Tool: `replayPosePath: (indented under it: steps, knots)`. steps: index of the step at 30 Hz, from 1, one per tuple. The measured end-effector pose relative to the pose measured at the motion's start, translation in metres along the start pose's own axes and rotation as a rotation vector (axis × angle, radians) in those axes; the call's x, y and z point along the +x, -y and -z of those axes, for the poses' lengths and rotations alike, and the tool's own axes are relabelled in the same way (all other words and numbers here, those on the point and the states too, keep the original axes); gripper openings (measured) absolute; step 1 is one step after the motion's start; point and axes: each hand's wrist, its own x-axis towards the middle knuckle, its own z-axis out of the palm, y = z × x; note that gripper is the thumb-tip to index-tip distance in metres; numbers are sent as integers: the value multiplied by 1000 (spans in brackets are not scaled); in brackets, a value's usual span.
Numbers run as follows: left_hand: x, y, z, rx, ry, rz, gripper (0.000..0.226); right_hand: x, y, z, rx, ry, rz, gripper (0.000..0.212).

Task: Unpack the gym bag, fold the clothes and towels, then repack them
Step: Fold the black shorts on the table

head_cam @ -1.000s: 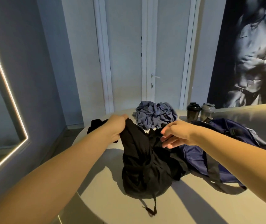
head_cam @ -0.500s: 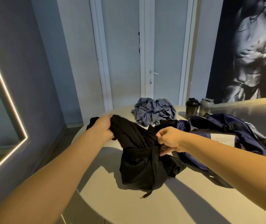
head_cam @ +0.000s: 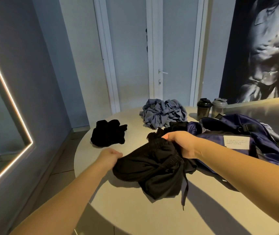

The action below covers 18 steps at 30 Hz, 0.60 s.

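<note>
Surface (head_cam: 132,216) came first in what we saw, a pale round top that carried everything and stood before a white door (head_cam: 174,53), with a light-edged mirror (head_cam: 8,92) on the wall to our left and a dark poster of a torso (head_cam: 260,48) to our right. On its right side lay the navy gym bag (head_cam: 267,150), slumped and open at the top, with a bit of black cloth (head_cam: 177,126) showing at its mouth. Just left of the bag, near the middle of the surface, sat the black garment (head_cam: 152,168) we were working on, bunched and partly lifted, its elastic waistband gathered upward and its lower folds resting on the surface. Behind it, near the far edge, a crumpled blue-grey heap of fabric (head_cam: 164,112) lay unfolded. To the left of that heap and well apart from it, a smaller black bundle (head_cam: 107,135) sat by itself near the left rim. Our right hand (head_cam: 181,144) was clamped on the gathered waistband of the black garment, fingers curled round the cloth, with the forearm crossing in front of the bag. Our left hand (head_cam: 109,156) was closed on the garment's left edge, fingers curled into the fabric low over the surface. Beyond the bag stood two shaker bottles side by side, a black one (head_cam: 203,107) and a grey one (head_cam: 219,106). A white label (head_cam: 236,141) showed on the bag's side, its print too small for us to read. A thin drawstring (head_cam: 185,189) hung from the garment down onto the surface.
</note>
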Motion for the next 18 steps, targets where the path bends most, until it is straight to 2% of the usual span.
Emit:
replayPosePath:
  steps: [2, 3, 5, 7, 11, 15, 18]
  knots:
    - [-14, -21, -13, 52, -98, -259, 15, 6, -1, -4, -58, 7, 41, 32]
    - [-25, -35, -20, 57, -87, -381, 15, 9, -1, -6, -70, 23, 54, 32]
    - [-45, -53, -34, 139, 1, -593, 21, 13, -2, -9, -49, 49, 58, 30]
    - [-54, -56, -47, 242, 85, -723, 28, 14, -2, -12, -16, 56, 54, 30]
    - [-51, -40, -62, 236, 207, -703, 39, 7, -3, -9, 46, 7, 49, 34]
    - [-49, -26, -76, 259, 299, -652, 36, -1, -9, -6, 134, -24, 12, 25]
    - [-47, -28, -83, 263, 152, -612, 27, 4, -15, -1, -112, -60, 89, 37]
